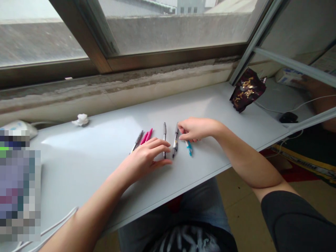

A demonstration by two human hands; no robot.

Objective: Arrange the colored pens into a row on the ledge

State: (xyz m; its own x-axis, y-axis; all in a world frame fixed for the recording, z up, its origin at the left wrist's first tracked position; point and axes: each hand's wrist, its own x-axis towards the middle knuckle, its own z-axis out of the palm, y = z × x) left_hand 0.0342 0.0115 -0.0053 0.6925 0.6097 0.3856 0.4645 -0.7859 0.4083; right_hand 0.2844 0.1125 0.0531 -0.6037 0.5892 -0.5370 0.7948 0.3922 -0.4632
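A pale desk [89, 154] runs beneath a window [173, 57], with a crumpled white tissue [82, 119] near its back edge and a dark packet [246, 90] by the metal frame at right. The pens lie at mid-desk: a dark pen [137, 139] and two pink pens [149, 134] at left, a grey-capped pen [164, 131] and a clear-barrelled pen [174, 142] in the middle, a blue pen [189, 148] at right. The left hand [149, 154] has a loose, unclosed grip, thumb and fingers parted about the grey-capped pen. The right hand [195, 128] is curled at the clear-barrelled pen's upper end; whether its grip pinches it, I cannot tell. The step in hand seems to be placing or straightening single pens. Moving either middle pen would call for a light fingertip pinch, keeping its neighbours undisturbed.
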